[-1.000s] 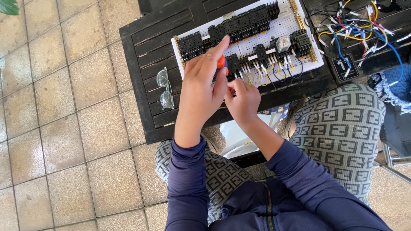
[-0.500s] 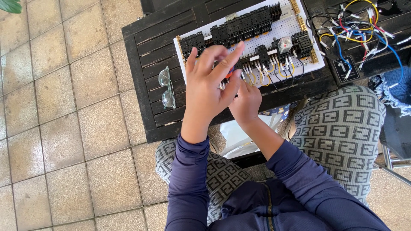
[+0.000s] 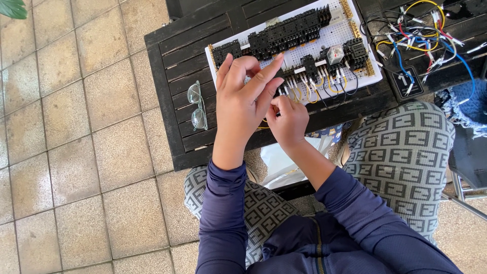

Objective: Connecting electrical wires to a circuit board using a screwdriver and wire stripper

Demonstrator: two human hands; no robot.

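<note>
Two hands over a perforated wiring board on a dark slatted tabletop

Left to right: clear safety glasses (image 3: 196,105) flat on the tabletop (image 3: 167,66), apart from the work; left hand (image 3: 243,96) raised over the white wiring board (image 3: 332,35), fingers half curled, nothing visibly in its grip; right hand (image 3: 289,119) at the near edge, fingertips pinched among short looped wires (image 3: 312,86), hold on any one wire impossible to tell. Board flat, long axis left to right, slightly tilted, rows of black terminal blocks (image 3: 286,33) along it. Wires likely light, springy, easily bent; best pinched by the insulation near the ferrule. Further right, loose tangle of coloured leads (image 3: 426,30).
</note>
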